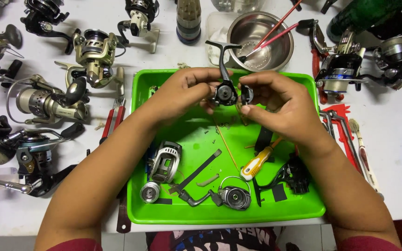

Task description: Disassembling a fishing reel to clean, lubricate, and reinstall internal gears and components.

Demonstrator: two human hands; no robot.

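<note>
Held above the far half of the green tray (173, 216): a black reel body (224, 94), pinched between both hands. Left hand (182, 90) clenched on its left flank, fingers curled round the front. Right hand (275, 100) closed on a small round black part (247, 94) pressed against the body's right side, touching it, thumb below. Long axis of the body running up and away, its stem and foot (223, 51) pointing toward the steel bowl (260, 42). Both hands equally near, one on each side, with the round part to the right of the body.

Below in the tray, well apart from the hands: a silver rotor (165, 161), a small spool (150, 192), a handle arm (196, 174), a bail and round cover (235, 196), a yellow-handled screwdriver (258, 163), a black frame piece (291, 175). Loose small bits directly under the hands, too small to tell. Nothing between the two grips but the body itself.

On the white surface (396, 186): whole reels at left (47, 102) and another at right (345, 69), red-handled pliers (112, 118), brushes (361, 148), red sticks standing in the bowl.
</note>
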